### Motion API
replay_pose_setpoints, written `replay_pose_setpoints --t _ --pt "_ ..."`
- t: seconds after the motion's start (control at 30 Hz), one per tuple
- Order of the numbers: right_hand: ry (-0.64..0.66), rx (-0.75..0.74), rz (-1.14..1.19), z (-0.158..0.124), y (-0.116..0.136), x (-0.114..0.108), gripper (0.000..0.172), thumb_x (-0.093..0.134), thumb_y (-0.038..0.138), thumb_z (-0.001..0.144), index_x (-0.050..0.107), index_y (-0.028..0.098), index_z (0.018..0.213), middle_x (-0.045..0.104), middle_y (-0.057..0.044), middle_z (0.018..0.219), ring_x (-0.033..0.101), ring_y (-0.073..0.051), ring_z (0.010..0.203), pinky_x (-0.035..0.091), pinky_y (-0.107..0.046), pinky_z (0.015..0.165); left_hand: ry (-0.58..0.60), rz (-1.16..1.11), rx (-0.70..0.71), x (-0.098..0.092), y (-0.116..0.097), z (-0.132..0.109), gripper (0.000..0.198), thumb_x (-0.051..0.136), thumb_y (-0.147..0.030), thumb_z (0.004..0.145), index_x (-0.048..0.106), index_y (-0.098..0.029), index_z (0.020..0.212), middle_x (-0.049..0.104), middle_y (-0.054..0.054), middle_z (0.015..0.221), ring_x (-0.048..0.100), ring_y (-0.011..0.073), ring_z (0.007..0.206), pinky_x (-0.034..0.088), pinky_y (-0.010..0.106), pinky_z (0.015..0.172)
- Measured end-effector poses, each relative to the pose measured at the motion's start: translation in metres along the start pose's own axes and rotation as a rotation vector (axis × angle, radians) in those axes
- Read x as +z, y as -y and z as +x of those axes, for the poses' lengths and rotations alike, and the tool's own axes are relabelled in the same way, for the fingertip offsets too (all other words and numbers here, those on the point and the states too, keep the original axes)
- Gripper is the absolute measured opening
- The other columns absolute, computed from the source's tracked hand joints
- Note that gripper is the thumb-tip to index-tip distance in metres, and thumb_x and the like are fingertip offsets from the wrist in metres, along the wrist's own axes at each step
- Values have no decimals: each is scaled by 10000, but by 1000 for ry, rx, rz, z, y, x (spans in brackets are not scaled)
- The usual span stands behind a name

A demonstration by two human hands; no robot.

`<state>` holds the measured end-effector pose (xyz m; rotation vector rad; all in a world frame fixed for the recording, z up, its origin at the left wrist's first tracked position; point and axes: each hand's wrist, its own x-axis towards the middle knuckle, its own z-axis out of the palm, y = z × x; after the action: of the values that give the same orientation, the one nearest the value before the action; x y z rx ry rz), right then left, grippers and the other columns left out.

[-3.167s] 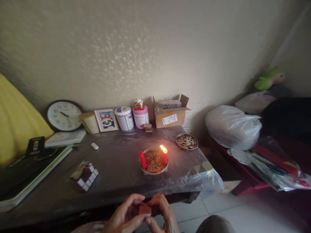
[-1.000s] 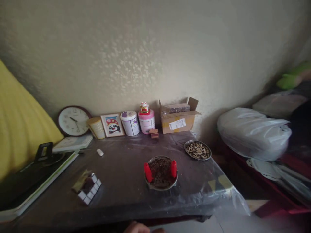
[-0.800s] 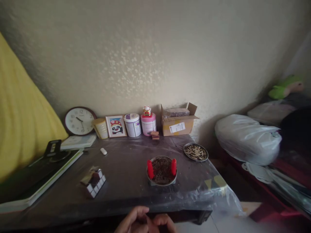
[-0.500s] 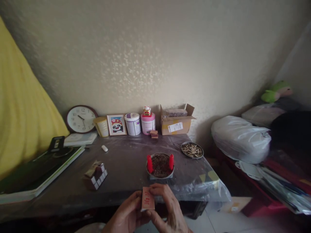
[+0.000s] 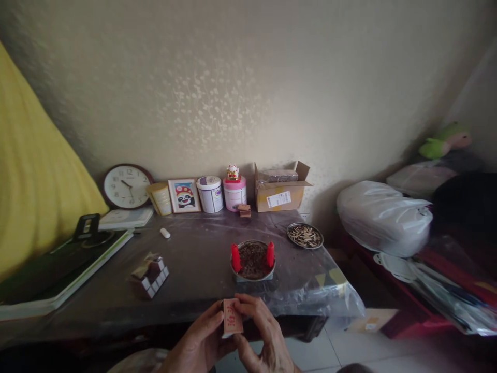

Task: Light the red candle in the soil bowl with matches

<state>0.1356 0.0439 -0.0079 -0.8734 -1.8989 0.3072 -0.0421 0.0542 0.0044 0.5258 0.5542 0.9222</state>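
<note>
Low in the head view, in front of the table edge, a small matchbox (image 5: 233, 317) with red characters on its face is held between both hands. My left hand (image 5: 196, 339) grips its left side, the thumb along the edge. From the other side, my right hand (image 5: 267, 334) closes on it, fingers at the top corner and thumb by the lower corner. Beyond the hands stands a round metal bowl (image 5: 252, 278) with dark granular filling. Two red candles stand upright in it, a left candle (image 5: 236, 259) and a right candle (image 5: 270, 255).
A dish (image 5: 306, 247) of matchsticks lies near the table's right side. Stacked matchboxes (image 5: 155, 285) sit at left by a green-black board (image 5: 46, 282). Along the wall are a clock (image 5: 127, 186), tins, a framed panda picture (image 5: 184, 197) and an open cardboard box (image 5: 281, 199).
The view has shifted slightly, so the scene sits a little higher and further left. Both hands keep the matchbox in nearly the same pose.
</note>
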Motion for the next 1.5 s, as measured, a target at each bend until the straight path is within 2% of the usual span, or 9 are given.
replay_pose_setpoints --t 0.27,0.37,0.63,0.83,0.97,1.1,1.3,1.5 --pt "-83 -46 -34 -5 -2 2 506 595 156 822 458 241 1302 611 -96 1271 596 -218 1178 493 -346 1002 90 -3 -9 5 2 2 200 650 -271 827 726 -227 1007 740 44 1029 643 180 979 447 307 874" --pt "-100 -39 7 -5 -1 1 512 584 133 827 455 244 1310 591 -101 1291 587 -219 1191 510 -329 980 110 -10 -4 7 1 1 211 579 -235 874 715 -209 1033 736 52 1036 643 172 974 446 307 878" --pt "-30 12 81 -4 0 -2 510 563 116 847 469 250 1329 562 -101 1333 558 -222 1227 493 -335 1004 111 6 38 11 2 1 280 445 -197 934 691 -171 1065 723 91 1078 618 191 1024 439 355 916" --pt "-26 10 83 -4 0 -4 515 560 100 847 482 257 1330 558 -95 1342 570 -203 1217 498 -297 995 104 -6 47 8 4 0 290 438 -200 933 682 -164 1085 715 106 1113 611 218 1060 422 392 950" --pt "-47 12 74 -5 -1 -3 525 549 95 852 473 262 1343 550 -92 1352 560 -203 1229 492 -306 1004 83 -3 56 8 5 0 270 454 -183 927 686 -184 1064 722 85 1070 618 210 1044 420 389 949" --pt "-63 11 74 -7 -2 0 522 540 98 859 472 265 1350 547 -88 1355 551 -204 1238 487 -315 1012 79 -14 67 9 5 2 273 461 -185 926 662 -199 1109 710 86 1126 618 203 1057 419 377 951" --pt "-27 73 78 -7 -3 1 474 530 115 864 513 252 1317 547 -87 1359 551 -212 1238 485 -326 1018 91 -24 88 12 4 4 299 476 -164 916 638 -206 1164 676 95 1224 592 220 1131 412 406 982" --pt "-22 159 94 -7 -1 6 446 516 132 854 538 254 1282 550 -84 1352 535 -239 1246 473 -383 1031 90 -26 76 15 5 2 322 497 -146 910 621 -201 1201 696 90 1176 622 197 1075 433 370 957"
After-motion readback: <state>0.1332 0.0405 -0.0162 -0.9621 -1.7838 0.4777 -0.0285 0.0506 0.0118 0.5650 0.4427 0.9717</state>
